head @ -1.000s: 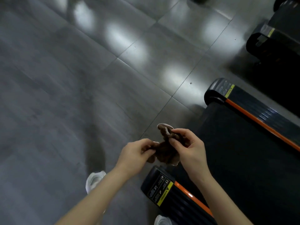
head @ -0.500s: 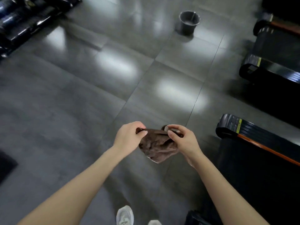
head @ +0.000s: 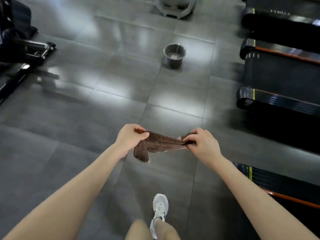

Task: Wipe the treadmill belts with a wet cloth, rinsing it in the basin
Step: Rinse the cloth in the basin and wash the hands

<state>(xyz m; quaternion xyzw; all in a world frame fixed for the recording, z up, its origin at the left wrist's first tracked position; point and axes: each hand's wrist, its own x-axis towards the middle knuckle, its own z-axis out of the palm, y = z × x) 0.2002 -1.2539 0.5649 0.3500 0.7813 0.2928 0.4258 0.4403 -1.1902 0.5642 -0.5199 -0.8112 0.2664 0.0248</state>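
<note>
Brown cloth [head: 161, 142] stretched left-right at frame centre, left hand [head: 129, 138] and right hand [head: 201, 144] each pinching an end, one corner drooping toward bottom; basin [head: 174, 56] upper centre.

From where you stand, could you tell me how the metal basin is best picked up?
By its rim, from above: the metal basin stands upright on the floor, mouth open upward. The left hand and right hand both grip the brown cloth.

floor [head: 69, 153]: large dark grey tiles, glossy | light: pale patches [head: 174, 99] mirrored at centre | far left: black gym gear [head: 26, 49] | far centre: pale machine base [head: 173, 7]
</note>
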